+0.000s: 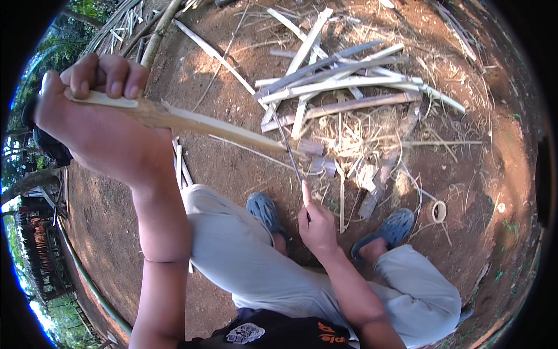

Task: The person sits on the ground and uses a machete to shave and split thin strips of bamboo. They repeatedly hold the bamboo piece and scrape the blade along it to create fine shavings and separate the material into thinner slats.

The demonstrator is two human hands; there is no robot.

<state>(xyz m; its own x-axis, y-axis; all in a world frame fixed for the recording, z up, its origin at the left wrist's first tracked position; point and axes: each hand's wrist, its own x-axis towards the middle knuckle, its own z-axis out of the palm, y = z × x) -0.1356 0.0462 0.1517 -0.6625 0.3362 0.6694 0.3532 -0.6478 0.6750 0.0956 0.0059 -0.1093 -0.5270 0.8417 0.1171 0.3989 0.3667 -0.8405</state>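
Observation:
My left hand (pixel 110 125) is raised at the upper left, its fingers closed around one end of a split bamboo strip (pixel 215 125). The strip slants down to the right from the fist, and its far end reaches over the ground near the shavings. Low in the middle, my right hand (pixel 318 228) is closed on a knife, its index finger stretched along the back. The knife's thin dark blade (pixel 287 142) points up and left, crossing the strip close to its far end. Whether the edge touches the strip I cannot tell. The knife's handle is hidden in the hand.
Several split bamboo pieces (pixel 343 83) lie crossed in a heap ahead. Curly shavings (pixel 363 139) cover the dirt before my feet, which wear blue clogs (pixel 395 225). A cut bamboo ring (pixel 436 212) sits at the right. More poles (pixel 156 41) lie at the far left.

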